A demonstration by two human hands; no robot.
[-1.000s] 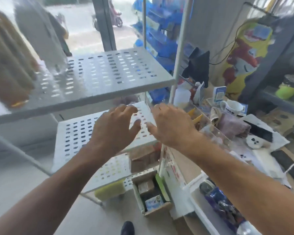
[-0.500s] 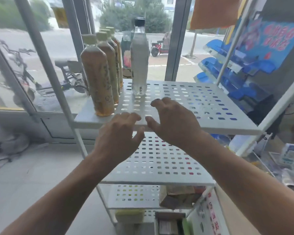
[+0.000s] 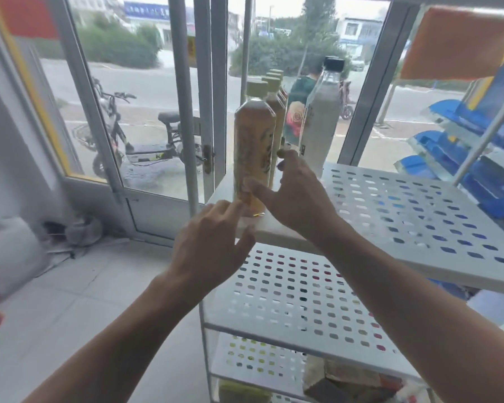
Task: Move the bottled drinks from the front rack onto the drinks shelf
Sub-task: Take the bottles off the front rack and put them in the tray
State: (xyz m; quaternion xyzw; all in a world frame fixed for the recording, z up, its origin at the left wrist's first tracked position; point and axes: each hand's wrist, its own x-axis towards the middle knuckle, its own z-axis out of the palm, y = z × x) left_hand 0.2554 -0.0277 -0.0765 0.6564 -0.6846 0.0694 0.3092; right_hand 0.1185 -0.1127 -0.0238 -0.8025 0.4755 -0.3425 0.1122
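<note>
Hands reach for the front tea bottle on the perforated rack shelf

The right hand [image 3: 296,196], fingers spread, flanks the amber tea bottle [image 3: 253,152] heading a row on the rack shelf [image 3: 405,210]; the left hand [image 3: 213,248] hovers open just below. Next, seemingly, fingers must close around it and lift.

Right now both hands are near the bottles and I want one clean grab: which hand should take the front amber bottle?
Probably right hand: its fingers already flank the front amber bottle; left hand sits lower.
</note>
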